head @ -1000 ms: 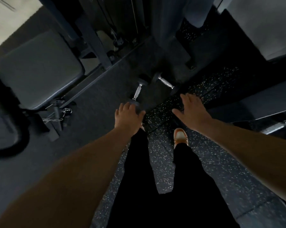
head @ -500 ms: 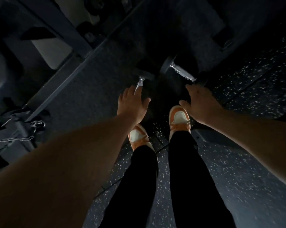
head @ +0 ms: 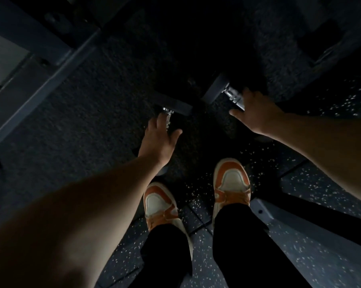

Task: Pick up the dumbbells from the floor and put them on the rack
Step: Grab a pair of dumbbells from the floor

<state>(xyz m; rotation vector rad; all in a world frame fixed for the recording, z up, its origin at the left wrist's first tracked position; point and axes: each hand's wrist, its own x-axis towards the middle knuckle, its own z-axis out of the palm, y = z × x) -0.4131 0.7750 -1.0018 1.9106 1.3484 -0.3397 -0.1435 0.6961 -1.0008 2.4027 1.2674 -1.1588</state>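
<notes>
Two dumbbells lie on the dark floor just ahead of my feet. The left dumbbell [head: 174,105] shows a dark hex head and a short piece of chrome handle. My left hand [head: 160,139] lies over that handle, fingers stretched forward and thumb spread apart, not closed around it. The right dumbbell [head: 216,90] has its near head and a bit of chrome handle showing. My right hand [head: 257,113] covers the rest of that handle, thumb out to the left and fingers not wrapped. The far ends of both dumbbells are lost in shadow. No rack is visible.
Grey steel beams of a machine frame [head: 51,65] run diagonally at the upper left. A flat metal foot [head: 279,218] lies on the speckled rubber floor [head: 312,188] at the right. My orange-and-white shoes [head: 230,179] stand just behind the dumbbells.
The view has dropped closer to the floor. Both hands have moved down and forward from just short of the dumbbells onto their chrome handles.
</notes>
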